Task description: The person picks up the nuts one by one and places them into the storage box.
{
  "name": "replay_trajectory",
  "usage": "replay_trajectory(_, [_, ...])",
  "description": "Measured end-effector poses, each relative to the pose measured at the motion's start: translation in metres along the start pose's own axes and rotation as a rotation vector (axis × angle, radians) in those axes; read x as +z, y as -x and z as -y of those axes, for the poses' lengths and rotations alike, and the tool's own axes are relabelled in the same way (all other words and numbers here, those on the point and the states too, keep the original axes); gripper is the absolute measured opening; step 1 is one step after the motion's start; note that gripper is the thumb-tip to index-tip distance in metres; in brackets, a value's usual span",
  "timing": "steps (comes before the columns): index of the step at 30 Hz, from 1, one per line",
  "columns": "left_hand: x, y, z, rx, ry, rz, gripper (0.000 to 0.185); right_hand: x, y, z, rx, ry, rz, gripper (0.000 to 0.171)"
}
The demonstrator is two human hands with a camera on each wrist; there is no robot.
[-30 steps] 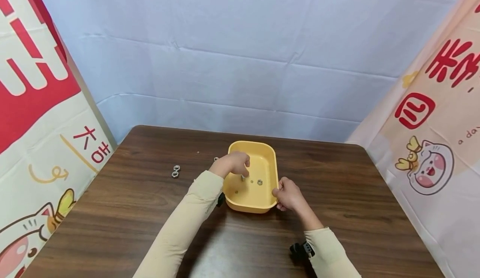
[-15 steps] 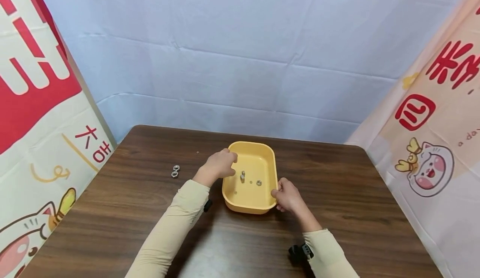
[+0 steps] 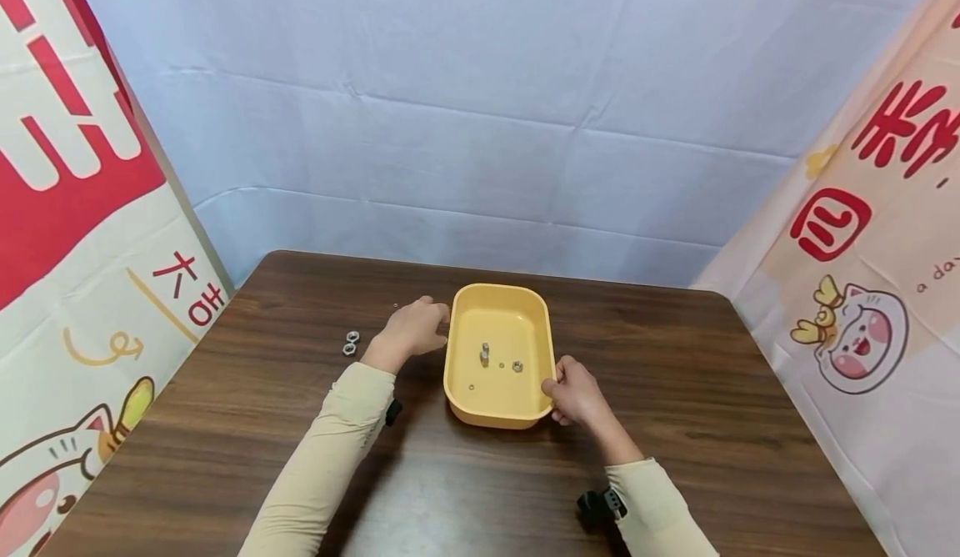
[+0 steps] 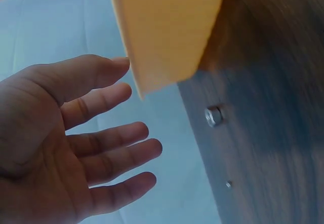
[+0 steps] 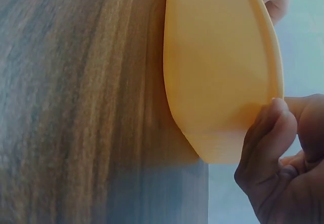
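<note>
My right hand (image 3: 576, 390) pinches the near right rim of a yellow plastic bin (image 3: 498, 332); the right wrist view shows the thumb and fingers on that rim (image 5: 276, 67). Inside the bin lie a hex nut (image 3: 517, 366), a pair of metal pieces (image 3: 484, 358) end to end and tiny nuts (image 3: 471, 387). Just left of the bin hovers my left hand (image 3: 411, 330), fingers spread and loosely bent, holding nothing. In the left wrist view a hex nut (image 4: 214, 116) rests on the table beside the bin; in the head view the hand hides it.
Two hex nuts (image 3: 351, 343) lie together on the dark wooden table (image 3: 465, 490), left of my left hand. A tiny nut (image 3: 396, 305) sits further back. A pale blue cloth (image 3: 480, 123) hangs behind the table, with printed banners at both sides.
My left hand has come up out of the bin and moved left over its rim to above the table, uncovering the metal pieces inside. The right hand still grips the rim.
</note>
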State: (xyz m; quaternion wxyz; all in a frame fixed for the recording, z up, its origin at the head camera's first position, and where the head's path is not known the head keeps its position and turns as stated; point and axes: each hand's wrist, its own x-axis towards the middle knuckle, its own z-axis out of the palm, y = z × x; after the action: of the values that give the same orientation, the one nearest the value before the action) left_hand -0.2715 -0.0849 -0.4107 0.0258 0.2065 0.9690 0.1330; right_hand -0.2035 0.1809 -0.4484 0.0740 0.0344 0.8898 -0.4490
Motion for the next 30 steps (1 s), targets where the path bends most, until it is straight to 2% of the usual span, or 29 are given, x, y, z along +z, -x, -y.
replay_trajectory(8, [0.005,0.003,0.019,-0.057,0.023,0.004,0.028,0.001,0.001,-0.001,0.009,-0.014,-0.012,0.011])
replay_trajectory(14, [0.009,0.004,0.029,-0.093,0.021,0.032,0.030,0.001,0.001,-0.001,0.002,-0.013,-0.001,0.011])
replay_trajectory(19, [0.014,-0.001,0.039,-0.104,0.056,0.052,0.032,0.001,-0.001,-0.002,0.005,0.003,0.000,0.011])
replay_trajectory(24, [0.023,-0.011,0.049,-0.110,0.121,0.075,0.031,0.001,-0.002,-0.003,0.003,0.019,-0.003,0.012])
replay_trajectory(30, [0.031,-0.022,0.060,-0.151,0.263,0.096,0.036,0.002,-0.003,-0.002,0.004,0.017,0.002,0.011])
